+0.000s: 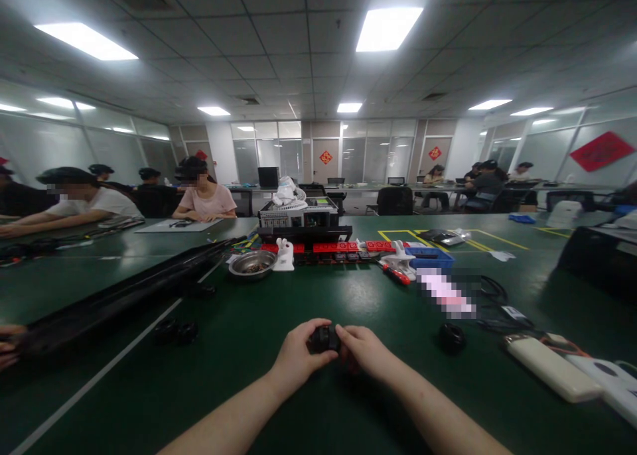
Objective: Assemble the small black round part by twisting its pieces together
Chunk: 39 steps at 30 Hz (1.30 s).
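Note:
A small black part [325, 339] is held just above the green table [239, 322], near the middle of the view. My left hand [301, 352] wraps round it from the left, thumb below and fingers above. From the right, the fingertips of my right hand [362, 350] pinch its right end. The fine shape of the part is too dark to make out. Round black pieces lie on the table to the left [175, 331], and another black round piece [452, 337] lies to the right of my right hand.
A metal bowl [252, 264] with small parts, a red-handled tool [397, 273], a blue tray [432, 259] and a cream power bank [552, 367] stand around. A long black piece [124, 292] crosses the left, another person's hand [8, 345] at its near end.

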### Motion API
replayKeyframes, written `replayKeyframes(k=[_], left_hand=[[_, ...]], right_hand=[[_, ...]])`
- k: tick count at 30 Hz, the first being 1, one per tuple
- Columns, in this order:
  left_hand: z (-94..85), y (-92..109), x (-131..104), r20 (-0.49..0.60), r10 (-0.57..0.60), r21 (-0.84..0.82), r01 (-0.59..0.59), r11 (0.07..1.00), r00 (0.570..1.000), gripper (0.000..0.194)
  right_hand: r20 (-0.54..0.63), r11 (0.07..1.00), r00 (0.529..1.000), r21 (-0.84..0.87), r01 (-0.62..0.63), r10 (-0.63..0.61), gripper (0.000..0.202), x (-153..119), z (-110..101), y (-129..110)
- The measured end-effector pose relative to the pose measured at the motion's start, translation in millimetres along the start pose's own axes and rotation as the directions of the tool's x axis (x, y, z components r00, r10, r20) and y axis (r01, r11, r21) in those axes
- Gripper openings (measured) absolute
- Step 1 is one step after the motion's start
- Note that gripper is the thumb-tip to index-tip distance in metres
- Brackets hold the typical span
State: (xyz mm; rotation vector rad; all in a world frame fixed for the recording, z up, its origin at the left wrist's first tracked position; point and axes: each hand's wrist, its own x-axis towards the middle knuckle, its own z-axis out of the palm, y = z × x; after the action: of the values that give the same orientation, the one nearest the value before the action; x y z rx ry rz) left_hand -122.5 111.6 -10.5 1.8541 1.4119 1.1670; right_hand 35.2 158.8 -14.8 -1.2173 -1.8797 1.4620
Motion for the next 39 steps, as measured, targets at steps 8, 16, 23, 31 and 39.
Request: replayKeyframes(k=[8,16,23,31,39], left_hand=[[-0.4,-7,3,0.169,-0.154,-0.295,0.199,0.934,0.973,0.048],[3.2,-12,7,0.135,-0.202,-0.358,0.238,0.903,0.970,0.043],[0.2,-5,1,0.002,-0.010,0.028,0.010,1.000,1.000,0.047],[0.4,-13,4,0.108,-0.121,-0.262,0.146,0.954,0.987,0.046],[1.6,-15,7,0.100,-0.197,-0.325,0.219,0.920,0.975,0.042]], right_hand=[[-0.069,0.912,0.939,-0.272,0.307,-0.337,0.024,-15,-4,-13],[-0.054,0.927,0.954,-0.255,0.274,-0.296,0.029,-18,-3,-17],[-0.047,0.975,0.994,-0.206,0.083,-0.094,0.050,-4,-2,2],[-0.080,0.896,0.936,-0.330,0.299,-0.342,0.025,-16,-1,-14],[-0.100,0.876,0.914,-0.345,0.338,-0.393,0.044,-21,-1,-17]])
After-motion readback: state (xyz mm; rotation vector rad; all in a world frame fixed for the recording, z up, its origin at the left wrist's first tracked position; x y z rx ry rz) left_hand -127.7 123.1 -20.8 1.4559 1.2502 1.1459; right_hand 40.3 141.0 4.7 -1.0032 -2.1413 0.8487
